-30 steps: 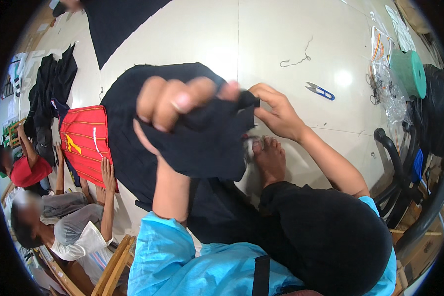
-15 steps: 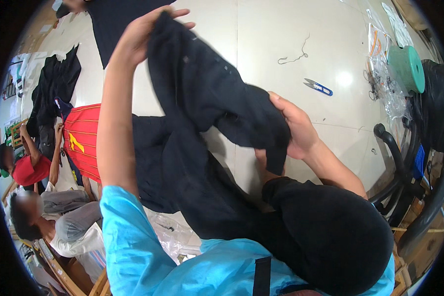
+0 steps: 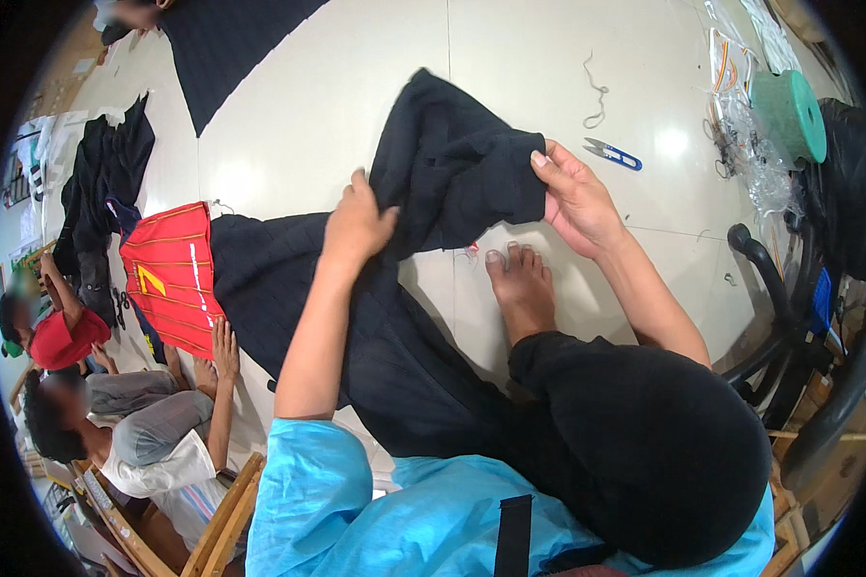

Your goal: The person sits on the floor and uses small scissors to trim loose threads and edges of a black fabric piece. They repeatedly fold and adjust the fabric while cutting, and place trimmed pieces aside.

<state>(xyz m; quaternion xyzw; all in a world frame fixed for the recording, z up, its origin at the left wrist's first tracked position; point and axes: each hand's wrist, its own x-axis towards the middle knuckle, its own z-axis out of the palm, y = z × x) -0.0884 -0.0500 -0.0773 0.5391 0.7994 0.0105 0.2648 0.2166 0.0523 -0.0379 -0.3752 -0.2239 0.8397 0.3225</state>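
Observation:
My right hand grips the edge of a black cloth, thumb on top and fingers beneath. The cloth's upper part is bunched over the floor, and the rest runs down toward my lap. My left hand lies at the cloth's left side with its fingers apart and slightly curved. A bare foot rests just below the raised cloth. Left of the black cloth lies a red striped piece with a yellow marking. Blue-handled thread snips and a loose thread lie beyond my right hand.
Two co-workers sit at left; one's hand touches the red piece. Another person is at top left beside black fabric. A green spool, clear plastic and a black chair base stand at right.
My left hand has come down from high at top left, where it held the cloth up, to the cloth's side. My right hand has shifted slightly upward, keeping its hold.

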